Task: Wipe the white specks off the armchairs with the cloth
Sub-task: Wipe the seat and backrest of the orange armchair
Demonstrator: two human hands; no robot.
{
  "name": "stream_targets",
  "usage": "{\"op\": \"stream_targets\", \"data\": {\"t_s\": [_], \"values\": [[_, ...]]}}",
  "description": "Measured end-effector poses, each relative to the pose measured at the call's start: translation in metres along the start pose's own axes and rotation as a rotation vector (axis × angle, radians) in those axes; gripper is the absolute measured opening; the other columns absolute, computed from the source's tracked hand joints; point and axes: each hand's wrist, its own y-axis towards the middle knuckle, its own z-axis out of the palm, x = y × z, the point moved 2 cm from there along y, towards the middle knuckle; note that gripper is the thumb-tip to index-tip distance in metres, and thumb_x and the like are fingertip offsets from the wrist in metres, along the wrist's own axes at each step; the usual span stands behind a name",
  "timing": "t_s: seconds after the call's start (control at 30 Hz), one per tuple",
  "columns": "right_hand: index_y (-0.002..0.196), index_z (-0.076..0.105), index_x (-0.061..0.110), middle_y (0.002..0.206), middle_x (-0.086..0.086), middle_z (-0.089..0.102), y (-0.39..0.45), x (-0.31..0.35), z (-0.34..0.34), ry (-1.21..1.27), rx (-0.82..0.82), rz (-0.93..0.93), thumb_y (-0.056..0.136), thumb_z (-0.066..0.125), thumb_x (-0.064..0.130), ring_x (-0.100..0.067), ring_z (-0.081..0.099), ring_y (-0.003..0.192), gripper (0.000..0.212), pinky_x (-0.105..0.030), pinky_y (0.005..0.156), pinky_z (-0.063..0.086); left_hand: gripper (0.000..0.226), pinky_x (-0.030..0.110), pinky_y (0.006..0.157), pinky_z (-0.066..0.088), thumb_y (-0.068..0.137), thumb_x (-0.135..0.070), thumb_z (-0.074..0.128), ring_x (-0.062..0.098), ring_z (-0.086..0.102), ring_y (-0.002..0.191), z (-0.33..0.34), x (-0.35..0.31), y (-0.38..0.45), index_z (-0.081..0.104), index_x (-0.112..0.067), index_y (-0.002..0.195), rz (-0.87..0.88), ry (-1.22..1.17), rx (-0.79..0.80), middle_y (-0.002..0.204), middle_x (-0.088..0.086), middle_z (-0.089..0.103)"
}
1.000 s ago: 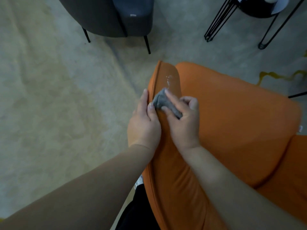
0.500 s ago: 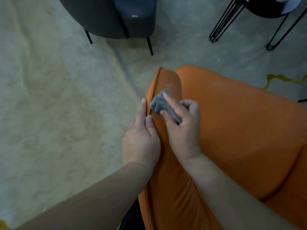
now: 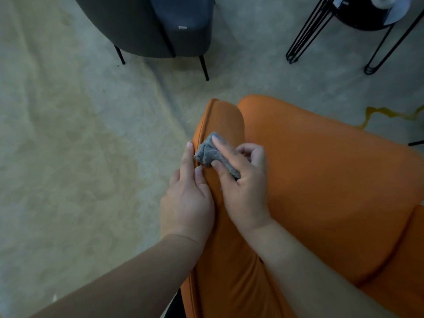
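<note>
We pinch the grey cloth between thumb and forefinger of our right hand, pressing it on the orange armchair armrest near its front end. Our left hand rests straight-fingered along the armrest's outer edge.

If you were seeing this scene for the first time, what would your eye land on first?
The orange armchair fills the lower right, and both hands meet on its arm. The right hand pinches a grey cloth against the arm, while the left hand lies flat along the arm's outer edge. A dark armchair stands at the top, with a black wire-legged table at top right.
</note>
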Motion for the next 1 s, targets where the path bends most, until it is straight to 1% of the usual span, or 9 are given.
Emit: {"op": "stream_targets", "data": {"t_s": [0.17, 0.27, 0.43, 0.57, 0.67, 0.77, 0.9, 0.93, 1.0], "values": [[0.123, 0.064, 0.033, 0.099, 0.002, 0.039, 0.065, -0.018, 0.016, -0.013, -0.006, 0.102, 0.085, 0.063, 0.032, -0.022, 0.052, 0.094, 0.038, -0.038, 0.083, 0.053, 0.058, 0.04, 0.09, 0.045, 0.091, -0.044, 0.022, 0.033, 0.055, 0.113, -0.002, -0.004, -0.002, 0.026, -0.038, 0.149, -0.01, 0.027, 0.003, 0.136, 0.008, 0.053], [0.126, 0.061, 0.035, 0.1, 0.007, 0.037, 0.089, -0.027, 0.02, 0.157, 0.017, 0.383, 0.091, 0.063, 0.025, -0.015, 0.053, 0.095, 0.036, -0.015, 0.058, 0.053, 0.05, 0.038, 0.087, 0.046, 0.099, -0.041, 0.02, 0.03, 0.056, 0.111, -0.002, -0.004, -0.003, 0.021, -0.042, 0.149, -0.037, 0.062, 0.024, 0.137, 0.006, 0.052], [0.126, 0.057, 0.045, 0.1, 0.008, 0.036, 0.031, -0.01, 0.013, 0.053, -0.004, 0.147, 0.083, 0.058, 0.041, -0.021, 0.051, 0.095, 0.043, -0.045, 0.079, 0.055, 0.058, 0.038, 0.084, 0.045, 0.091, -0.045, 0.02, 0.032, 0.056, 0.111, -0.004, -0.005, -0.003, 0.024, -0.04, 0.149, -0.031, 0.059, 0.019, 0.137, 0.006, 0.053], [0.124, 0.063, 0.031, 0.099, 0.0, 0.039, 0.038, -0.015, 0.012, 0.057, 0.012, 0.058, 0.084, 0.062, 0.032, -0.022, 0.051, 0.094, 0.04, -0.042, 0.083, 0.054, 0.052, 0.039, 0.086, 0.045, 0.097, -0.043, 0.023, 0.031, 0.055, 0.113, -0.003, -0.005, -0.002, 0.025, -0.04, 0.148, -0.048, 0.053, 0.016, 0.138, 0.005, 0.052], [0.125, 0.062, 0.035, 0.104, 0.0, 0.04, 0.084, -0.032, 0.02, 0.149, 0.031, 0.336, 0.09, 0.064, 0.025, -0.023, 0.056, 0.096, 0.037, -0.021, 0.06, 0.057, 0.049, 0.037, 0.088, 0.043, 0.1, -0.037, 0.028, 0.03, 0.055, 0.114, -0.004, -0.005, -0.002, 0.023, -0.041, 0.149, -0.067, 0.056, 0.024, 0.138, 0.005, 0.052], [0.129, 0.06, 0.032, 0.113, -0.004, 0.043, 0.101, -0.041, 0.024, 0.169, -0.001, 0.522, 0.094, 0.061, 0.025, -0.017, 0.059, 0.094, 0.037, -0.014, 0.057, 0.053, 0.049, 0.036, 0.088, 0.043, 0.1, -0.037, 0.027, 0.029, 0.055, 0.114, -0.003, -0.004, -0.003, 0.022, -0.04, 0.149, -0.079, 0.048, 0.042, 0.14, 0.004, 0.051], [0.127, 0.055, 0.047, 0.102, 0.013, 0.035, 0.057, -0.022, 0.016, 0.097, 0.004, 0.306, 0.088, 0.06, 0.038, -0.019, 0.053, 0.098, 0.04, -0.038, 0.078, 0.057, 0.05, 0.038, 0.093, 0.042, 0.1, -0.038, 0.026, 0.032, 0.053, 0.119, -0.003, -0.002, -0.002, 0.03, -0.026, 0.149, -0.068, 0.028, -0.001, 0.141, 0.008, 0.05], [0.126, 0.056, 0.048, 0.102, 0.014, 0.035, 0.042, -0.013, 0.012, 0.082, 0.023, 0.226, 0.087, 0.061, 0.037, -0.02, 0.052, 0.098, 0.041, -0.036, 0.08, 0.056, 0.051, 0.04, 0.092, 0.043, 0.1, -0.038, 0.025, 0.034, 0.054, 0.118, -0.002, -0.002, -0.001, 0.032, -0.023, 0.148, -0.069, 0.029, -0.005, 0.141, 0.009, 0.05], [0.126, 0.06, 0.036, 0.103, 0.003, 0.039, 0.026, 0.0, 0.003, 0.061, 0.067, 0.134, 0.086, 0.067, 0.023, -0.02, 0.05, 0.097, 0.043, -0.007, 0.08, 0.046, 0.051, 0.041, 0.092, 0.042, 0.099, -0.038, 0.027, 0.035, 0.054, 0.117, -0.002, -0.001, 0.0, 0.035, -0.02, 0.146, -0.087, 0.02, -0.001, 0.139, 0.011, 0.052]]}}
